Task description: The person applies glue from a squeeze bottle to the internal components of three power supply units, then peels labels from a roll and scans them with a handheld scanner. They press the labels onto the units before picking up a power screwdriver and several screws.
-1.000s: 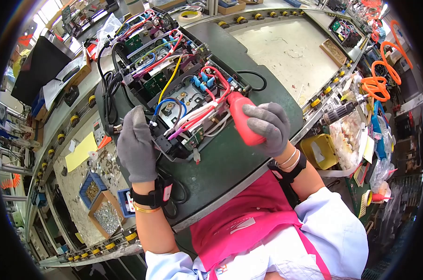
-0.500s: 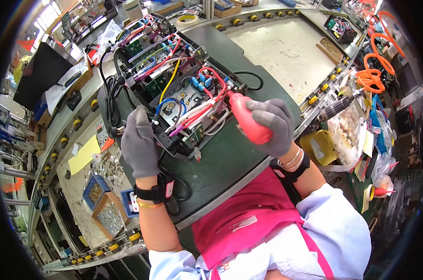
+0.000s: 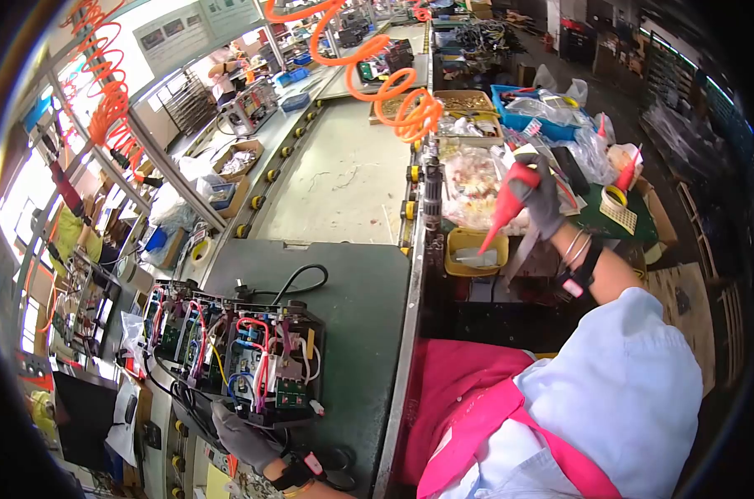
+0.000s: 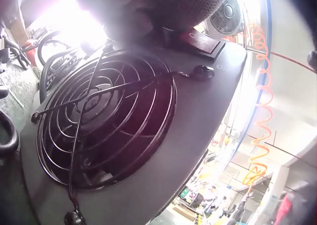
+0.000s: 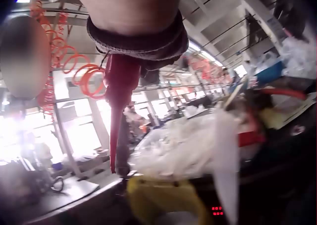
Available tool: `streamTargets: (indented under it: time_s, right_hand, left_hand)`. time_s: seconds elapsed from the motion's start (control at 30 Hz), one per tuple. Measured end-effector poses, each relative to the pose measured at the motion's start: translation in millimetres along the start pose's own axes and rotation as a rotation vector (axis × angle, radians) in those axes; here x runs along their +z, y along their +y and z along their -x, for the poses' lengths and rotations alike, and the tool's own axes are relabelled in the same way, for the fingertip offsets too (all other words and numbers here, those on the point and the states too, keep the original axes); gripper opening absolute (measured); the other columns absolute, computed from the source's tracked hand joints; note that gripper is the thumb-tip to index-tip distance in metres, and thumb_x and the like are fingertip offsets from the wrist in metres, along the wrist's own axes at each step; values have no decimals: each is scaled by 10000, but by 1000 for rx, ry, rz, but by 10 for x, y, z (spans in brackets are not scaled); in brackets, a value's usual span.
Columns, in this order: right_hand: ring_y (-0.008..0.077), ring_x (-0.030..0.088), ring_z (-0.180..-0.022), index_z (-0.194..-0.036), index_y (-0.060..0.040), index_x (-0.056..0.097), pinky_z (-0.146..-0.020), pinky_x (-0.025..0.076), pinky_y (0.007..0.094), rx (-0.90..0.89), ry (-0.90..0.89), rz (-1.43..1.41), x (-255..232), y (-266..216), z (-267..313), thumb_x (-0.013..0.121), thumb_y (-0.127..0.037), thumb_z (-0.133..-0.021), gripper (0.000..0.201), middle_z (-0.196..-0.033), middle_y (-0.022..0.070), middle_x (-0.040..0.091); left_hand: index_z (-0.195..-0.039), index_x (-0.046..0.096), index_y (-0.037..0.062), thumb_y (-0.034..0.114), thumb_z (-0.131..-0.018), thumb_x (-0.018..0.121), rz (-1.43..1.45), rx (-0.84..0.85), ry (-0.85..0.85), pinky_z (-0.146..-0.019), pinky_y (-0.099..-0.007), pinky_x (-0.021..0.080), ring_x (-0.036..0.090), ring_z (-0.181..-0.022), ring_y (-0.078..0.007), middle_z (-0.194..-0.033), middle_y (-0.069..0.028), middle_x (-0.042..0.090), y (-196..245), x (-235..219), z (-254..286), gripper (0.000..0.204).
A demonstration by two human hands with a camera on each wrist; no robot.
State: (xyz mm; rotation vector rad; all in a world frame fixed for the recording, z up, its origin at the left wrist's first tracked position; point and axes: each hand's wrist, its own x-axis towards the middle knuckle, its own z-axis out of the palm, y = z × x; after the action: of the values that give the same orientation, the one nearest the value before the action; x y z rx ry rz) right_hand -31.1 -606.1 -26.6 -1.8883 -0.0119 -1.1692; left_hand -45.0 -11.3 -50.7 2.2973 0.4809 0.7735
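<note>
In my right hand (image 3: 546,206) I grip a red squeeze bottle (image 3: 500,218), held up at the right of the bench with its long tapered nozzle tilted down. The right wrist view shows that same nozzle (image 5: 115,131) pointing downward. My gloved left hand (image 3: 242,437) rests on the near end of an opened electronic unit (image 3: 260,358) with circuit boards and red, blue and yellow wires. Up close, the left wrist view has the unit's dark panel with a round fan grille (image 4: 99,111) and a rocker switch (image 4: 200,44), blurred fingers beside the switch.
Below the red bottle stands a yellow bin (image 3: 475,264), next to a clear bag of pale parts (image 3: 475,187). Farther right are a blue crate (image 3: 551,125) and another red bottle (image 3: 629,172). An orange coiled hose (image 3: 414,112) hangs over a power screwdriver (image 3: 432,195).
The right hand has carried the red squeeze bottle from the unit's wires to the right, over the side bins. The head view has turned right. The left hand has stayed at the unit.
</note>
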Motion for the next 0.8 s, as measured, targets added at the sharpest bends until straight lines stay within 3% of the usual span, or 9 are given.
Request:
streamTargets:
  time_s: [0.1,0.2,0.23,0.3,0.4,0.53,0.63,0.73,0.8]
  right_hand:
    - [211,589,-824,-991,-59,542,-770,475,333,81,49,440,-841,613,-38,724,-386,-743,448,-886,96,600]
    - [280,618,-843,-1005,-72,548,-769,484,379,365,41,729,-1640,1270,56,729,-435,-725,493,-899,143,630]
    - [338,622,-922,-1069,-64,522,-792,480,408,522,-37,870,-1780,1171,44,715,-447,-737,543,-969,184,638]
    - [388,600,-998,-1152,-64,482,-832,469,439,651,8,1035,-1996,1265,116,694,-466,-750,606,-1060,225,619]
    - [401,580,-1045,-1206,-76,457,-871,456,460,801,-37,1065,-2192,1478,228,666,-467,-774,619,-1117,243,595]
    - [388,561,-1072,-1199,-83,473,-885,452,460,759,-168,1112,-2269,1870,392,637,-433,-804,553,-1121,225,584]
    - [370,585,-997,-1178,-89,511,-873,452,448,689,-48,1327,-1893,1234,263,668,-323,-795,474,-1066,192,596]
    - [347,589,-983,-1103,-86,556,-864,462,431,66,97,983,-1611,1198,187,693,-261,-748,419,-1066,192,601]
    - [277,610,-858,-1011,-64,621,-796,491,365,23,-18,672,-1045,867,145,712,-130,-688,342,-966,112,634]
  left_hand:
    - [-1216,547,-29,371,-981,357,53,0,-2,-897,-375,434,586,-1041,-356,-1137,-214,616,-37,45,-45,501]
    - [-1207,543,-57,372,-982,362,55,1,-19,-914,-368,428,582,-1062,-341,-1147,-211,617,-79,36,-74,518]
    - [-1203,545,-60,372,-982,364,69,0,-8,-913,-367,428,583,-1062,-336,-1144,-209,618,-78,41,-68,518]
    - [-1194,549,-64,373,-982,369,96,1,10,-910,-364,428,585,-1060,-325,-1138,-206,621,-107,68,-77,518]
    - [-1190,551,-63,378,-982,373,176,-10,-26,-903,-365,429,589,-1049,-316,-1132,-202,623,-181,79,-121,518]
    - [-1189,547,-64,400,-982,375,206,-7,-29,-897,-363,428,592,-1024,-310,-1115,-199,625,-167,84,-116,537]
    - [-1193,548,-60,416,-982,376,242,31,-84,-880,-360,434,595,-980,-300,-1093,-190,628,-359,69,-191,548]
    - [-1195,557,-46,428,-980,380,237,79,-193,-839,-361,453,599,-945,-279,-1080,-183,630,-443,34,-276,550]
    - [-1197,568,-30,434,-975,390,266,35,-356,-815,-364,466,604,-942,-274,-1094,-189,627,-248,-225,-257,545]
